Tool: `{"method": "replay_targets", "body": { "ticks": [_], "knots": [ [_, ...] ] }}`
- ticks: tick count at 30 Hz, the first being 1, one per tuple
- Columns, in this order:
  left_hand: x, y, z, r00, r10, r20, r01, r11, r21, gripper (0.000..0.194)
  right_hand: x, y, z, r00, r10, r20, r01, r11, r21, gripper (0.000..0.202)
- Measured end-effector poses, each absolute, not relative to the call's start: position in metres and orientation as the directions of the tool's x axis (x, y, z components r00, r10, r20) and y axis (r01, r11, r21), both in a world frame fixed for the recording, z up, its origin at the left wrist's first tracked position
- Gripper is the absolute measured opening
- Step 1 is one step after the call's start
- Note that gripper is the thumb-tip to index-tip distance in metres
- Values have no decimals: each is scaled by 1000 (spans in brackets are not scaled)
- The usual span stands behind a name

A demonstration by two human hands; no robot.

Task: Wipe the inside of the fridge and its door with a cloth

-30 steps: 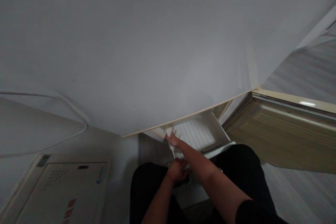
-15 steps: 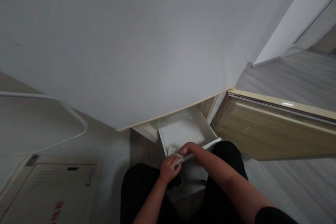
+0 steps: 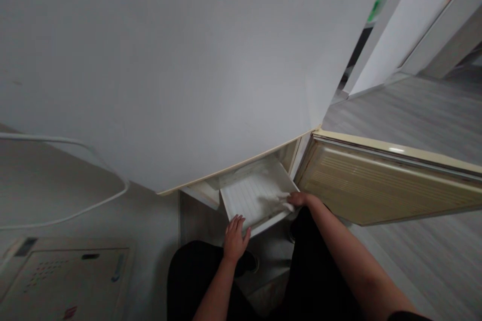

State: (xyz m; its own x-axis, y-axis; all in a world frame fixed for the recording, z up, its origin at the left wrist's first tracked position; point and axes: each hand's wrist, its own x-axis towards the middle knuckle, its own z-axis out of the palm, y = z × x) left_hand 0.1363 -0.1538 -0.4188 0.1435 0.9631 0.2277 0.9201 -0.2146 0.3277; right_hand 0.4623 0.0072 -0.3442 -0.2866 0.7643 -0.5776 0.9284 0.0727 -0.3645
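Note:
A white drawer (image 3: 244,199) with a ribbed bottom is pulled out from the low opening of a pale cabinet with its door open. My left hand (image 3: 235,238) holds the drawer's front left corner, fingers over the rim and thumb on the front side. Inside the drawer's right end, my right hand (image 3: 300,199) presses a crumpled white cloth (image 3: 286,198) against the right wall near the front corner. The hand partly hides the cloth, which may be a paper tissue.
The open door (image 3: 350,180), yellowish with ribbed inner face, stands to the right. A broad white surface (image 3: 211,70) spans the space above the drawer. On the left are a white cable (image 3: 113,190) and a panel with red marks (image 3: 64,281). My knees flank the drawer front.
My right hand has moved with the cloth from the drawer's front left corner to its right side. The left hand stays at the left corner, now apart from the right. The view has shifted slightly.

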Motion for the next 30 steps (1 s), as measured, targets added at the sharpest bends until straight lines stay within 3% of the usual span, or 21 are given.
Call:
{"method": "replay_targets", "body": {
  "ticks": [5,9,12,15,19,26,30],
  "knots": [
    [136,-154,-418,140,965,222,917,-211,340,30,471,10,-320,-209,877,-433,927,37,-373,48],
    [137,-153,-420,137,966,219,915,-209,346,29,464,9,-323,-397,893,-213,859,280,-430,52],
    [137,-153,-421,136,966,222,911,-210,355,27,453,10,-346,-495,816,-299,845,372,-385,50],
    [136,-153,-420,135,965,225,905,-213,369,23,444,19,-369,-409,804,-431,907,305,-291,40],
    [135,-154,-420,138,966,217,905,-212,368,21,430,44,-384,-347,823,-449,934,262,-242,43],
    [137,-156,-419,131,972,197,913,-196,358,21,417,100,-392,-293,897,-329,925,179,-335,65],
    [139,-157,-415,117,977,178,916,-175,362,21,410,118,-397,-271,913,-305,902,131,-411,55]
  ]
}}
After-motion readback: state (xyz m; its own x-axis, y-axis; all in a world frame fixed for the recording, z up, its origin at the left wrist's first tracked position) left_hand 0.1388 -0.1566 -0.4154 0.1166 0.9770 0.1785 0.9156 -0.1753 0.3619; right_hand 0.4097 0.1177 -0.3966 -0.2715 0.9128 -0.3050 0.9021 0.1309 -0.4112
